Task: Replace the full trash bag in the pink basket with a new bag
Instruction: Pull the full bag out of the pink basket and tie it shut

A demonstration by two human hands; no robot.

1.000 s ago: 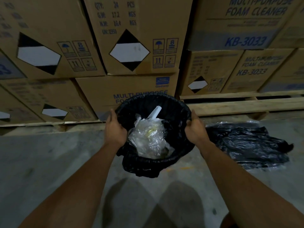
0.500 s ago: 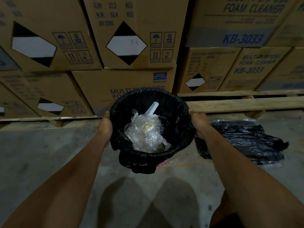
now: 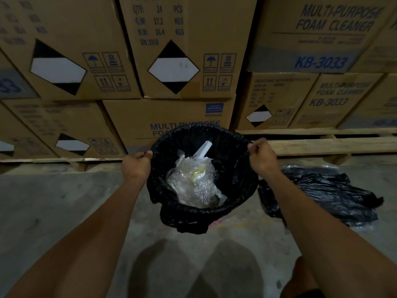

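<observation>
At frame centre, your left hand (image 3: 136, 166) and right hand (image 3: 261, 157) each pinch closed on opposite rim edges of the full black trash bag (image 3: 232, 175); the spare bag (image 3: 326, 194) lies right of it.

Dim light; stacked cardboard cartons (image 3: 176, 61) on wooden pallets (image 3: 322, 145) behind a concrete floor (image 3: 53, 211).

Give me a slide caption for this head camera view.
Both hands, left and right, pinch the black bag's rim over the basket.
</observation>
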